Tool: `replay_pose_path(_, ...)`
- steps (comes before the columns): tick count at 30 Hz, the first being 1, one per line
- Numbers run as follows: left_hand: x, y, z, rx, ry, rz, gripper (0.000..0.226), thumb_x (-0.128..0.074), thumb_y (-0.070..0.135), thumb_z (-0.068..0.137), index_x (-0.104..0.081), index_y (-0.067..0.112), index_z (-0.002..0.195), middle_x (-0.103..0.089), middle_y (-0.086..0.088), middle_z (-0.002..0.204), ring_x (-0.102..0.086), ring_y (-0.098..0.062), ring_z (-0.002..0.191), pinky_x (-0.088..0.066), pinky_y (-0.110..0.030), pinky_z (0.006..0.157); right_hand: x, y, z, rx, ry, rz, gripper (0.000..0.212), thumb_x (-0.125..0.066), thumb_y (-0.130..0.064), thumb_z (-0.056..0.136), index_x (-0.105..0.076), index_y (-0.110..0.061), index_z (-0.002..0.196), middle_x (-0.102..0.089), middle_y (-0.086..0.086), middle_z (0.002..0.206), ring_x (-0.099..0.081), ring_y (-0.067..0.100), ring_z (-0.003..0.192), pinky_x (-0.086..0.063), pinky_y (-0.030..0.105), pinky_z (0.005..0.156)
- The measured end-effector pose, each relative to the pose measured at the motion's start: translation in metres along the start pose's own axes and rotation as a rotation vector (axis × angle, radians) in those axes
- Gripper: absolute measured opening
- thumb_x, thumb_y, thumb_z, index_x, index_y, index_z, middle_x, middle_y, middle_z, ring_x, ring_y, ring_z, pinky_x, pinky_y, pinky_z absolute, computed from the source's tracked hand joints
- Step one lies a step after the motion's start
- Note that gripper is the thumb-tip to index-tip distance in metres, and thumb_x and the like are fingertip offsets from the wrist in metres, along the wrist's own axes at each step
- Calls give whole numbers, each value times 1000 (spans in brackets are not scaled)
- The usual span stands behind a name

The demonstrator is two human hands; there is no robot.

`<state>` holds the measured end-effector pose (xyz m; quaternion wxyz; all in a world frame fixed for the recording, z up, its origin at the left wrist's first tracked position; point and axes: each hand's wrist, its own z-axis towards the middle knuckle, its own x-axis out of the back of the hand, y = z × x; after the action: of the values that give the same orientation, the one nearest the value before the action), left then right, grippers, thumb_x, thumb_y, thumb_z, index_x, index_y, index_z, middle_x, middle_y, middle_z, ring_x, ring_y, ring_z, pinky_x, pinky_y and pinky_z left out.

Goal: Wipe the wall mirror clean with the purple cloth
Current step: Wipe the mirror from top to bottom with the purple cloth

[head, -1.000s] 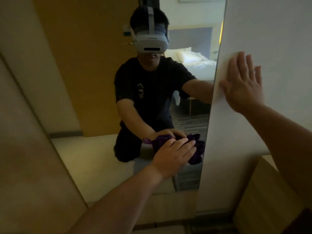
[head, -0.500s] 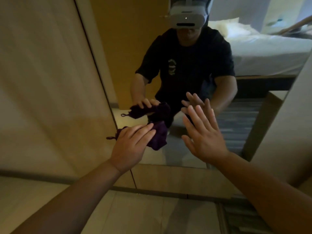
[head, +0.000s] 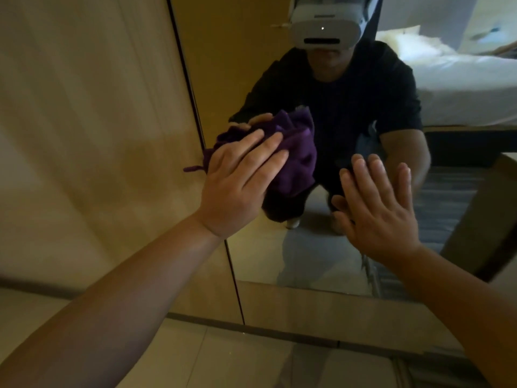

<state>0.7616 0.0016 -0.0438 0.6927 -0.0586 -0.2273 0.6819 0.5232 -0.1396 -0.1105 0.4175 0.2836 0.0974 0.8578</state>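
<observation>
Wood-grain wall panel (head: 84, 135) fills the left side of the view; the wall mirror (head: 321, 261) is set flush beside it, its dark left edge running diagonally down to a pale tiled floor (head: 223, 359). Lighting dim and yellowish.

My left hand (head: 237, 183) lies flat, fingers extended and close together, palm pressing the bunched purple cloth (head: 296, 161) against the glass near the mirror's left edge. Cloth is crumpled, not folded; a thin loop or strand of it sticks out to the left past my thumb side. Most of the cloth shows above and to the right of my fingers (head: 268, 152).

My right hand (head: 377, 211) is empty, open wide, fingers spread slightly and pointing up. It is near the glass, to the right of the cloth and apart from it. Cannot tell whether the palm touches the mirror.

Reflection shows me crouched, dark short-sleeved shirt (head: 349, 88), white headset (head: 324, 29) on my head, and a bed with white bedding (head: 461, 79) behind, upper right.

Both forearms bare.
</observation>
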Motion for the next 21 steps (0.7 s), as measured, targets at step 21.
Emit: replay_pose_path(21,-33,101,-266,-124,-729,-147,45,-43,18,95,-50,19,139,-52,1,146,-38,-22,139,-35,-42,107,-6,1,0,-18,63,-22,66,-47,-38,100,-26,-7,155,-17,16,162,-7,31,152,-4,57,120)
